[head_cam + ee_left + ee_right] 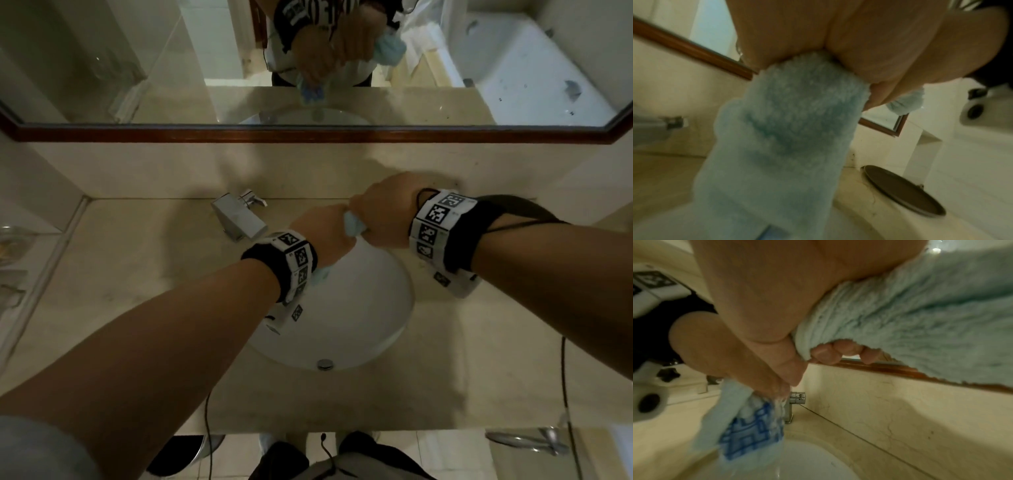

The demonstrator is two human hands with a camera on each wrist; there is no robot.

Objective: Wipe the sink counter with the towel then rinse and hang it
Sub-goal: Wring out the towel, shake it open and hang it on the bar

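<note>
Over the round white ceramic basin, both hands clench the pale blue terry towel, left hand beside right hand, wringing. Risks: runoff splashing onto the beige stone tabletop, re-wetting it; loose grip dropping towel; knuckles hitting the chrome faucet.

the head view looks steeply down from above onto the round white basin and wood-framed mirror. both wrist views sit very close beneath the fists, facing the same mirror frame and the square chrome tap.
</note>
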